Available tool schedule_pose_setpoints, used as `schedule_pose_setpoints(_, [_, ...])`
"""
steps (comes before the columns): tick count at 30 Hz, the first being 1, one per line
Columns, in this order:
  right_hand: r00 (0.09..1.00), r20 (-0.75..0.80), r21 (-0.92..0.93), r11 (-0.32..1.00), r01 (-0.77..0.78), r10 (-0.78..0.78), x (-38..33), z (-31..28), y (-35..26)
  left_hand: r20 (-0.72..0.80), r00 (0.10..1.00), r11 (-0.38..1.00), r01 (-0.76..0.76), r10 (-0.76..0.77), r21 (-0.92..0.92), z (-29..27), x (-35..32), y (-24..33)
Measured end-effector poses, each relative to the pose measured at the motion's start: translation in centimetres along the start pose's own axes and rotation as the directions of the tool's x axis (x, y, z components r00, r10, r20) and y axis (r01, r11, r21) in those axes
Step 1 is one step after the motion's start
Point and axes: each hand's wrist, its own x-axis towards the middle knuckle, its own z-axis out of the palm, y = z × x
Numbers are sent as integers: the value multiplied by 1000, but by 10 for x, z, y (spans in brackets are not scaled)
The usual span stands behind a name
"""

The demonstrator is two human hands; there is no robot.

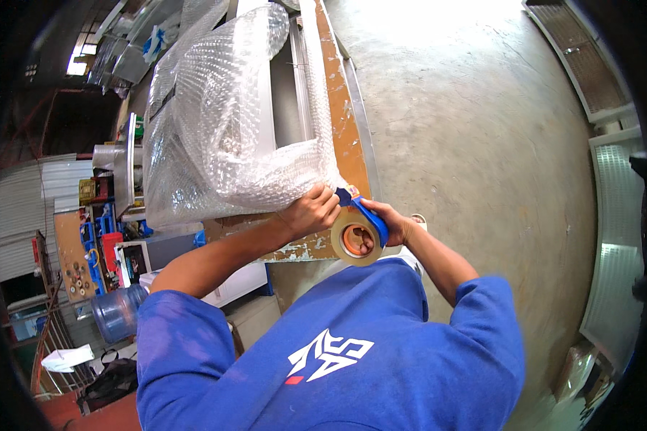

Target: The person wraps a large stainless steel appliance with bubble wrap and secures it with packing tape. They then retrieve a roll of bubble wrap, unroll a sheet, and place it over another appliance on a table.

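Clear bubble wrap covers much of a pale-framed panel on the worn brown table. At the wrap's near right corner, my left hand is closed, its fingers pinching the bubble wrap's edge. My right hand grips a blue tape dispenser loaded with a wide roll of tan packing tape. Fingertips show through the roll's orange hub. The dispenser's head meets the wrap's corner, close beside my left fingers; whether tape is stuck there I cannot tell.
On the left stand a blue water jug, a white cabinet and shelves crowded with tools. A black bag lies at lower left. Concrete floor stretches along the table's right, with framed mesh panels by the far right edge.
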Motion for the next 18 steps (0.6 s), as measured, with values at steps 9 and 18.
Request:
schedule_pose_setpoints(9, [747,123,400,722,565,-653,122,-8,103,23,996,992,-79,82,-96,-3,-1,-5])
schedule_pose_setpoints(18, [380,-14,286,361,888,-925,236,9,122,-78,981,982,-171,177,77,15,-7,-6])
